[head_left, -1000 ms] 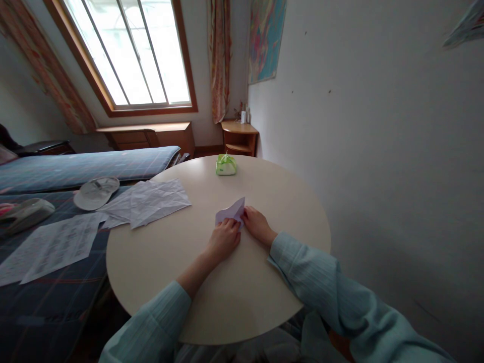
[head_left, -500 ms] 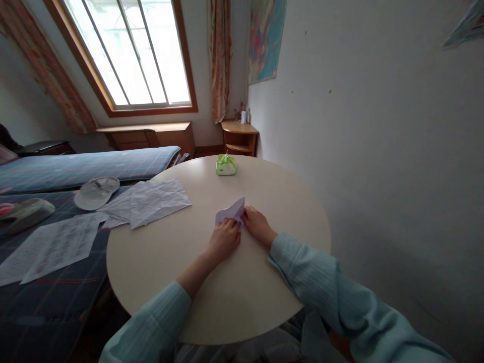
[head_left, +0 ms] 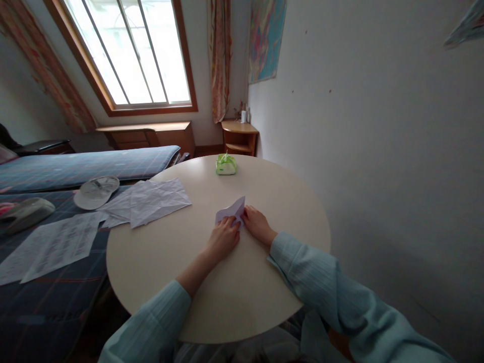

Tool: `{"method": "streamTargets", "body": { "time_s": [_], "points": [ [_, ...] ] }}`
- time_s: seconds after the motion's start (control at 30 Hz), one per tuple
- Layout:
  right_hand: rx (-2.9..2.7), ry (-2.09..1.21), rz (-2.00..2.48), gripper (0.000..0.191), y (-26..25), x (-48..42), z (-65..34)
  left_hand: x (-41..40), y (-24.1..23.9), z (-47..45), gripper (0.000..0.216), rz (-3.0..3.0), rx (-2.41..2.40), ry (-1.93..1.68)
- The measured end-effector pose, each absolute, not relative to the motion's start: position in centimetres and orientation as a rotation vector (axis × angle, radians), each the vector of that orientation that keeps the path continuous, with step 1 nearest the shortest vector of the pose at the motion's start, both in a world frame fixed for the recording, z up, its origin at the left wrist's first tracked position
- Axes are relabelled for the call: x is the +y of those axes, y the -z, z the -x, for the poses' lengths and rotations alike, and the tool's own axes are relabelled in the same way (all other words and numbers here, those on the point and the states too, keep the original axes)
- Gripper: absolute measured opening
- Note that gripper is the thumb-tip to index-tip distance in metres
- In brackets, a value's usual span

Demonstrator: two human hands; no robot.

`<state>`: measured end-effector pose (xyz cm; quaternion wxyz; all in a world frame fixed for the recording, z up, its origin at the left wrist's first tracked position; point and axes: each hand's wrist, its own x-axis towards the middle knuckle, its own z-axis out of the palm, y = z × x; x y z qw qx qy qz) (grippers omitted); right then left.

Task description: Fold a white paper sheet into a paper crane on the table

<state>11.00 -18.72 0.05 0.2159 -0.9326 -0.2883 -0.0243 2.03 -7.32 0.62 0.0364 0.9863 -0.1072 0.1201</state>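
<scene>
We have both hands on a small piece of white folded paper, near the middle of the round, cream-coloured table. Our left hand [head_left: 223, 236] lies over the near part of the folded paper [head_left: 231, 207], fingers bent across it; we cannot tell whether it grips or only presses. Our right hand [head_left: 257, 224] pinches the paper's right edge, fingers curled in, just beside the left. One corner of the paper points up and away from us. Beyond it, near the far rim of the table [head_left: 227, 297], we see a green-and-white tissue pack [head_left: 226, 166]. To our left, creased white sheets [head_left: 159, 202] overlap the table's edge, and near them a pale cap [head_left: 96, 193] and printed sheets [head_left: 64, 244] rest on blue plaid bedding [head_left: 49, 312].
</scene>
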Motion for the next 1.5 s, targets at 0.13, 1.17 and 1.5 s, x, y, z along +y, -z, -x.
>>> {"method": "streamTargets", "body": {
  "time_s": [0.13, 1.17, 1.5],
  "points": [
    [-0.706, 0.063, 2.586, 0.017, 0.1, -18.6, -11.2, -7.2, -0.5, -2.1, 0.031, -3.001, -0.337, -0.356],
    [-0.432, 0.140, 1.973, 0.024, 0.5, -19.2, -13.3, -7.5, -0.9, -1.4, 0.026, -2.950, -0.487, -0.336],
    [-0.341, 0.158, 1.944, 0.021, 0.3, -19.4, -13.7, -7.5, -1.0, -1.4, 0.025, -2.926, -0.515, -0.345]
  ]
}}
